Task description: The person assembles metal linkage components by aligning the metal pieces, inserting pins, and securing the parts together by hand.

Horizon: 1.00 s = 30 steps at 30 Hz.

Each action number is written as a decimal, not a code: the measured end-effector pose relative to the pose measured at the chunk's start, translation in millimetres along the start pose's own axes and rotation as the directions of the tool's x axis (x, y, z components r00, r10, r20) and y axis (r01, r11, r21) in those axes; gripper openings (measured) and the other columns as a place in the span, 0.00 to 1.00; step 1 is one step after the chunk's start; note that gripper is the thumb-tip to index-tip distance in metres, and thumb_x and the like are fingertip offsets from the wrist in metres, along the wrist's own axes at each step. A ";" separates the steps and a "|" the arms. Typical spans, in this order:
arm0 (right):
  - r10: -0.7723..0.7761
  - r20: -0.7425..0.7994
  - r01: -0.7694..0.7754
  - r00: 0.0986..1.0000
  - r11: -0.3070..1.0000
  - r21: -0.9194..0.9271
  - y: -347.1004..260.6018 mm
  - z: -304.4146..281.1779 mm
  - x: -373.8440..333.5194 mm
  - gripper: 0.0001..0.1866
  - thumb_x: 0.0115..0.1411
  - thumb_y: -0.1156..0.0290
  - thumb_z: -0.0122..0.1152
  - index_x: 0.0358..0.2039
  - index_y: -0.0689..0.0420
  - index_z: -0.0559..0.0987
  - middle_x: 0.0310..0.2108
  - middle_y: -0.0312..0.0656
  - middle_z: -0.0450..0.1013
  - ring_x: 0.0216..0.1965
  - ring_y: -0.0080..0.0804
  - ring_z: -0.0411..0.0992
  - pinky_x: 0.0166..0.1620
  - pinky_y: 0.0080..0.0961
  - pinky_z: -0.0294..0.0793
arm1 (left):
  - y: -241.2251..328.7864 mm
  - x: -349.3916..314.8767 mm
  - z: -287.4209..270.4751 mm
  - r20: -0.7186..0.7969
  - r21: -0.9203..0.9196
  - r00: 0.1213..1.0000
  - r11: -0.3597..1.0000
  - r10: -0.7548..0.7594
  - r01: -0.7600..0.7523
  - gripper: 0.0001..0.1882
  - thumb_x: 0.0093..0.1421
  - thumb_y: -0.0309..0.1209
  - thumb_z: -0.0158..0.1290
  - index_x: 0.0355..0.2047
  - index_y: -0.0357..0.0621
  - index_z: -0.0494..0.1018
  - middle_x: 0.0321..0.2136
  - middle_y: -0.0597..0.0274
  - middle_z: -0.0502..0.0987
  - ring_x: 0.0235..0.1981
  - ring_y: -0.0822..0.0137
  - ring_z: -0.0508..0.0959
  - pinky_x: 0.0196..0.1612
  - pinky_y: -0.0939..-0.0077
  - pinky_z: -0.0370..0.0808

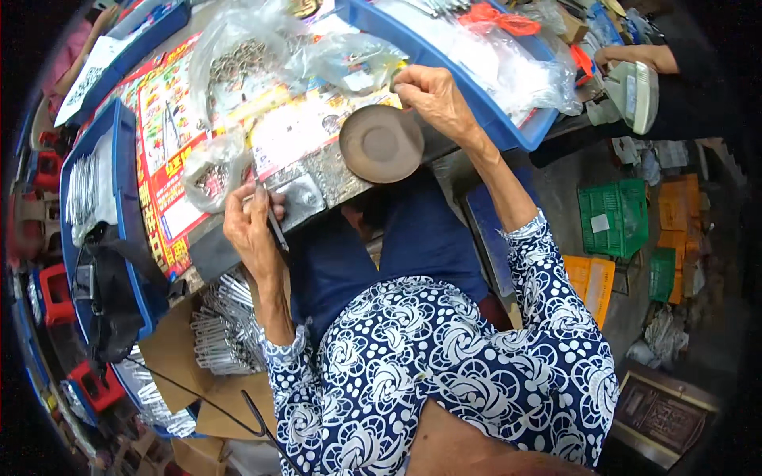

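Note:
My left hand (251, 224) is closed around a slim metal strip (278, 230), which slants down past the fingers at the table's near edge. Beside that hand lie a clear bag of small metal parts (213, 176) and a flat silvery packet (303, 193). My right hand (435, 101) is raised over the right part of the table, thumb and fingers pinched together; whatever is between them is too small to make out. Just below its fingertips sits a round brown dish (381, 143), shallow, with a ring in its middle. A crumpled clear plastic bag (349, 59) lies beyond the pinch.
Printed red-and-yellow paper (163, 178) covers the tabletop. Blue trays (127, 159) with metal pieces and plastic flank it. A cardboard box (171, 373) of metal pieces (226, 325) stands at my left. Green crates (615, 218) are on the right; another person's hand (627, 57) is at upper right.

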State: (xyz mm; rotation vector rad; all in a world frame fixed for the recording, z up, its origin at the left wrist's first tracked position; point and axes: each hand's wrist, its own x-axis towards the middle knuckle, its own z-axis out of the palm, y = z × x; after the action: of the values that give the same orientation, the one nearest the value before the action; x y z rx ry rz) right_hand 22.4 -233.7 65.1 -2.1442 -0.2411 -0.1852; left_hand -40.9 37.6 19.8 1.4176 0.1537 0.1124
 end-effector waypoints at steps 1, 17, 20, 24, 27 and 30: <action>0.060 -0.002 -0.060 0.998 0.998 0.004 -1.7 -5.8 -0.2 0.07 0.50 0.72 0.51 0.24 0.63 0.73 0.16 0.32 0.67 0.19 0.14 0.62 0.23 0.13 0.61 | -0.1 -1.6 1.1 -0.008 0.037 1.000 0.999 0.005 -0.004 0.09 0.55 0.31 0.47 0.32 0.37 0.65 0.19 0.61 0.73 0.19 0.78 0.68 0.24 0.86 0.64; -0.121 -0.140 0.098 0.983 0.982 -0.160 22.5 -59.3 82.8 0.09 0.48 0.71 0.50 0.22 0.64 0.74 0.16 0.34 0.68 0.20 0.17 0.64 0.24 0.15 0.63 | -9.8 1.1 1.9 -0.016 0.129 0.995 0.988 0.094 -0.091 0.07 0.55 0.27 0.45 0.33 0.35 0.65 0.23 0.64 0.71 0.24 0.77 0.69 0.27 0.86 0.67; -0.021 -0.125 -0.004 0.992 0.981 -0.192 57.7 -73.6 116.3 0.10 0.45 0.69 0.50 0.22 0.63 0.75 0.16 0.37 0.69 0.18 0.18 0.64 0.21 0.16 0.62 | -9.4 0.3 5.8 -0.071 0.143 0.989 0.982 0.131 -0.120 0.08 0.55 0.25 0.45 0.36 0.35 0.65 0.24 0.64 0.70 0.24 0.77 0.69 0.27 0.87 0.67; 0.053 0.161 -0.011 0.985 0.969 -0.246 84.5 -73.7 135.1 0.10 0.45 0.68 0.51 0.24 0.61 0.76 0.18 0.37 0.70 0.18 0.19 0.65 0.20 0.17 0.63 | -11.0 -2.0 8.9 -0.113 0.183 0.979 0.972 0.170 -0.148 0.11 0.56 0.28 0.46 0.38 0.35 0.65 0.22 0.64 0.71 0.22 0.80 0.67 0.26 0.89 0.64; 0.062 0.332 0.001 0.941 0.983 -0.184 110.2 -58.1 137.2 0.16 0.48 0.64 0.51 0.32 0.63 0.75 0.26 0.40 0.72 0.28 0.22 0.67 0.32 0.20 0.66 | -12.4 -1.4 12.2 -0.089 0.168 0.986 0.978 0.141 -0.124 0.11 0.56 0.29 0.46 0.38 0.36 0.65 0.23 0.65 0.71 0.22 0.79 0.67 0.26 0.89 0.64; -0.058 0.421 0.115 0.905 0.987 -0.112 109.9 -52.3 135.8 0.18 0.50 0.63 0.50 0.37 0.62 0.73 0.30 0.42 0.72 0.32 0.23 0.66 0.38 0.21 0.64 | -9.5 -3.2 12.7 -0.086 0.193 0.988 0.975 0.127 -0.108 0.12 0.55 0.29 0.47 0.38 0.36 0.65 0.23 0.65 0.71 0.21 0.79 0.67 0.26 0.88 0.64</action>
State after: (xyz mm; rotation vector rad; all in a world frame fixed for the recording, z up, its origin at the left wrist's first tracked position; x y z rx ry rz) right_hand 178.6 -323.2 35.8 -2.2917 -0.5881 0.2184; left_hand -42.0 23.3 12.4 1.6105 0.1649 0.2716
